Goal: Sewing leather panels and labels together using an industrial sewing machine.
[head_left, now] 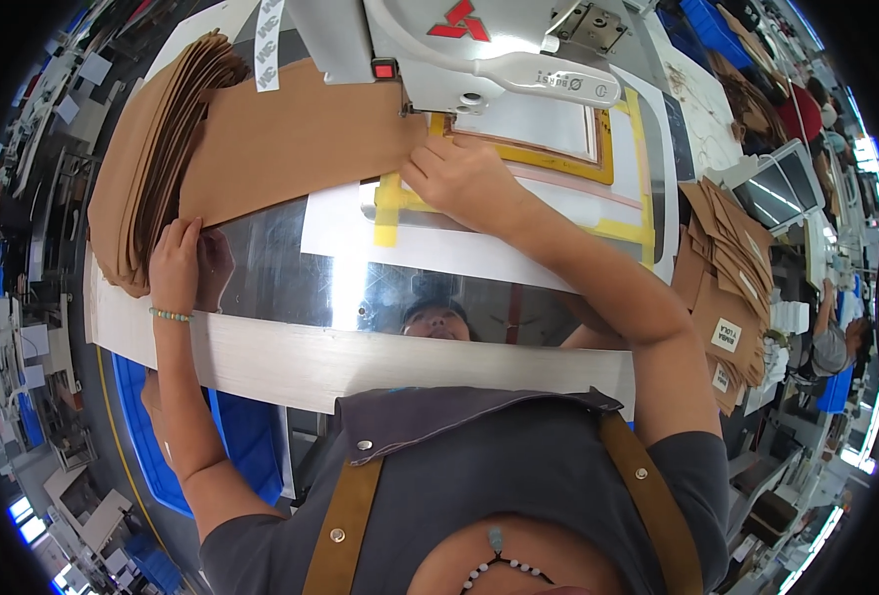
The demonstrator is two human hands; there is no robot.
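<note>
My left hand [174, 263] is pinching the lower left corner of a long, flat, matte brown paper-like sheet [296, 149]; my right hand [464, 183] is resting its bent fingers at the right end, under the white machine head with a red emblem [430, 69], though I cannot tell whether it is grasping or only pressing; the sheet is lying between a thick stack of brown folded pieces [152, 169] and a yellow rectangular frame [559, 167]; it is looking light, fairly stiff and prone to creasing, so its two ends are seeming the best holds; the polished, mirror-like metal surface [271, 273] is probably letting it slide easily; a blue plastic bin [236, 436] is standing below on my left; brown pieces with white labels [732, 288] are piling up rightward, and a co-worker in grey [841, 342] is sitting beyond.
</note>
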